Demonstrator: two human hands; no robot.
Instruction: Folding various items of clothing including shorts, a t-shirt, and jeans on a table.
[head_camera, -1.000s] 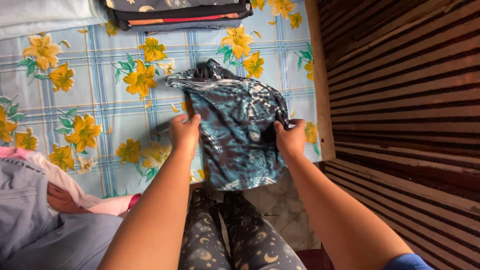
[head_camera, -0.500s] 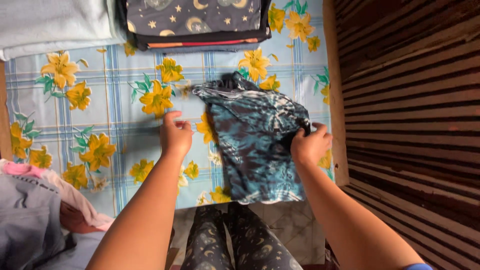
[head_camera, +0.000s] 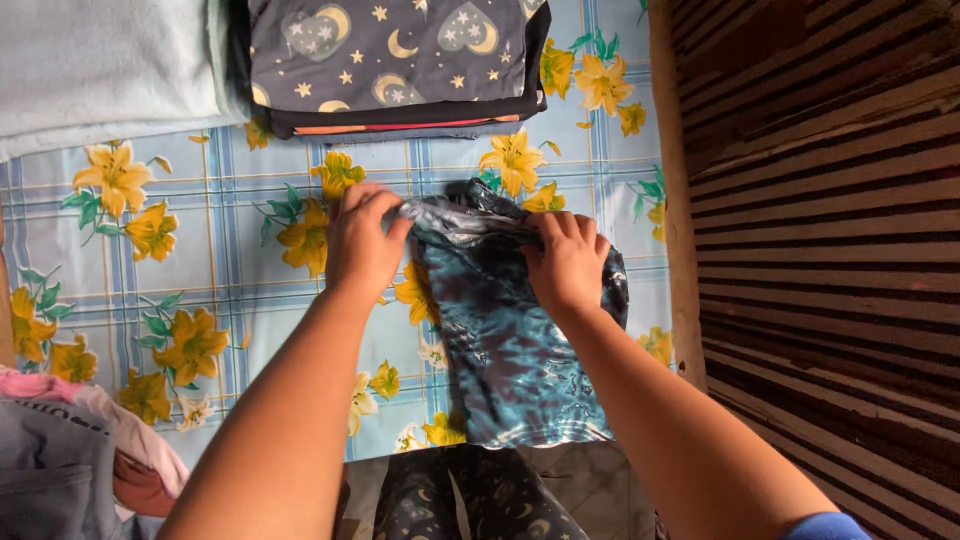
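A shiny dark blue patterned garment (head_camera: 510, 340) lies on the light blue cloth with yellow flowers (head_camera: 200, 270). My left hand (head_camera: 365, 240) pinches its upper left edge. My right hand (head_camera: 568, 262) grips the upper edge a little to the right, fingers curled over the bunched fabric. The garment's lower end hangs toward my knees, which are in dark trousers with moons and stars (head_camera: 480, 500).
A folded pile topped by a dark cloth with moons, stars and hearts (head_camera: 395, 60) sits beyond the garment. A pale folded cloth (head_camera: 100, 70) lies at the far left. Grey and pink clothes (head_camera: 70, 460) are heaped at lower left. A slatted wooden wall (head_camera: 830, 250) runs along the right.
Both hands have slid up from the garment's sides to its top edge and come closer together. The view has shifted, bringing the folded pile more into sight.
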